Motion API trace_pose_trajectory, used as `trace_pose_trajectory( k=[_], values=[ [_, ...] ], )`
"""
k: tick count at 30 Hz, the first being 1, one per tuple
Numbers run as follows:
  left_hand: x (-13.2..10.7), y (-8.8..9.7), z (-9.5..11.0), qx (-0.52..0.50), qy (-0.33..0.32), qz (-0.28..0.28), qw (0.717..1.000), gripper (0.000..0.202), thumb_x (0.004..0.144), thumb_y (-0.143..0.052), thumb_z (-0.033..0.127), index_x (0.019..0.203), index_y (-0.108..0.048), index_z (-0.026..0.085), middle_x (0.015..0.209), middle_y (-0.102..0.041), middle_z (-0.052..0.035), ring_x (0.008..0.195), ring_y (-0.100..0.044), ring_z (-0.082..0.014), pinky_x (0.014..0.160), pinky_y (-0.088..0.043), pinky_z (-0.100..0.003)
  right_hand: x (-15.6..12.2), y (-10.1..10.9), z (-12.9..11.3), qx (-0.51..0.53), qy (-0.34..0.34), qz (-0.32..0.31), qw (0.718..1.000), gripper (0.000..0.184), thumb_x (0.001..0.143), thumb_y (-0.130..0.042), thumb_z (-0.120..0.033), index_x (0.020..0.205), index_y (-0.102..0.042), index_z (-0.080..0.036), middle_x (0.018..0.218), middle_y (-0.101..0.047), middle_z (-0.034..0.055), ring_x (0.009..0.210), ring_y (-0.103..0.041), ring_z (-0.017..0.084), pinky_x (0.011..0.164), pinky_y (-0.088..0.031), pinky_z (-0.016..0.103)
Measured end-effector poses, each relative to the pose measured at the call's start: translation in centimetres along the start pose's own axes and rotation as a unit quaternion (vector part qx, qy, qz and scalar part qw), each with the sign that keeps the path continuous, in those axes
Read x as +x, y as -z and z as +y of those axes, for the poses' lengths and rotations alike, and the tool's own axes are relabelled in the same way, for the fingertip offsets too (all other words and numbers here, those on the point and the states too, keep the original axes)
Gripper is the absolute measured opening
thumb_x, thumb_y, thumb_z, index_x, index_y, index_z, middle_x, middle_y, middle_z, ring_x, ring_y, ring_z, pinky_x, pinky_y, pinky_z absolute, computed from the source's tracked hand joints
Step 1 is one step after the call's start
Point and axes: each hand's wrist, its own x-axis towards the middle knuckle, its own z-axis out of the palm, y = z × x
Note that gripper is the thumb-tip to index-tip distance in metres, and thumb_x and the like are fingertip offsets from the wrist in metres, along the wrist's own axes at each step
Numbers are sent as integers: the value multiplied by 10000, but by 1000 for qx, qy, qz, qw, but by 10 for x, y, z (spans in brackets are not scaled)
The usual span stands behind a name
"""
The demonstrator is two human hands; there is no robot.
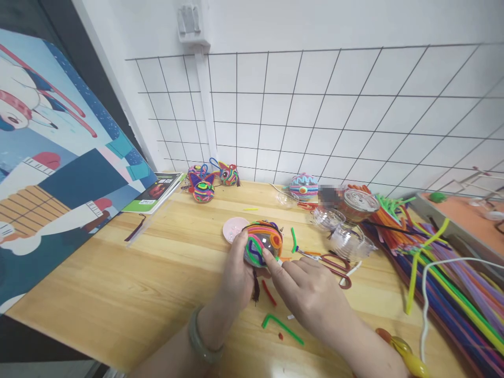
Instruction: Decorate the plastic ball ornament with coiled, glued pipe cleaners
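My left hand [236,268] is wrapped around a clear plastic ball [263,244] covered in part with colourful pipe cleaners, with a dark tassel [256,289] hanging below it. On the ball's right side sits an orange and red coil. My right hand [301,281] presses its index fingertip against the front of the ball beside a green strip; its other fingers are curled and its thumb is mostly hidden. Just behind the ball lies a small pink dish [233,229]. Scissors with red-brown handles [334,262] rest to the right of it.
Cut pipe cleaner pieces [283,329] lie in front. Finished balls [202,190] stand at the back left, another ball [304,186] at the back. Clear plastic shells [348,241], a tin [360,202] and pipe cleaner bundles [452,283] occupy the right. A white cable [424,304] crosses there.
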Motion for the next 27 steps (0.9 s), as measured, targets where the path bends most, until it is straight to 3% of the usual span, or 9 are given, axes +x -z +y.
trace_pose_trajectory(
  k=[3,10,18,27],
  values=[
    [0,0,0,-28,58,-18,998,333,831,-557,442,938,-694,158,832,-738,-79,714,-682,-226,528,-524,-292,1,1,-1,-7,0,-4,1000,345,923,-372,-54,1177,-602,-9,567,-573,27,483,-495,167,482,-374,312],
    [1,0,0,-58,67,-32,996,342,840,-558,423,981,-693,142,902,-744,-86,810,-695,-240,670,-555,-342,3,3,-1,-6,9,-3,1000,348,917,-364,-49,1153,-611,20,558,-569,28,475,-493,166,465,-380,311],
    [2,-1,0,-86,64,-31,994,322,850,-556,383,1010,-691,138,938,-744,-82,839,-692,-218,701,-543,-312,2,2,-2,3,8,-8,1000,340,929,-369,-61,1165,-594,33,589,-586,37,491,-492,174,458,-375,320],
    [-3,-9,6,-105,78,15,991,295,900,-489,314,987,-693,119,962,-746,-76,985,-665,-204,908,-492,-315,3,3,-2,2,13,2,1000,339,941,-358,-55,1159,-599,41,590,-583,36,477,-498,180,458,-343,324]
  ],
)
